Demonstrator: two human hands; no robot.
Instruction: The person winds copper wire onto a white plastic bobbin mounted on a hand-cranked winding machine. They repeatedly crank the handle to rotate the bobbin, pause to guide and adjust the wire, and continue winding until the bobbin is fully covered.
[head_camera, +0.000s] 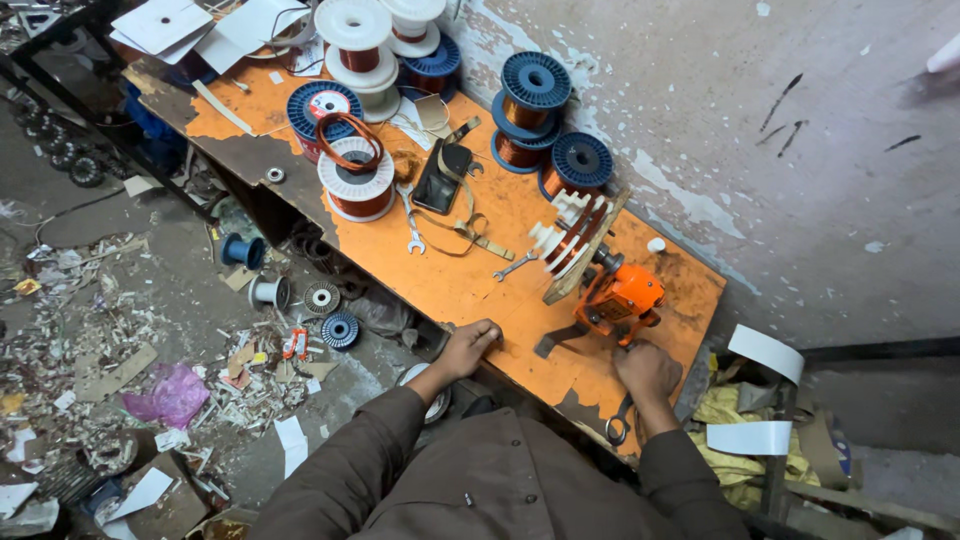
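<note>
The right hand (647, 368) has its grip closed on the crank of the orange winder (617, 297) just ahead of it. The left hand (470, 348) clutches the counter (470, 270) edge. I reckon the scissors (618, 425) beside the wrist could get knocked off.

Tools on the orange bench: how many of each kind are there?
Spanners: 2
Scissors: 1
Orange winder: 1
Total: 4
</note>
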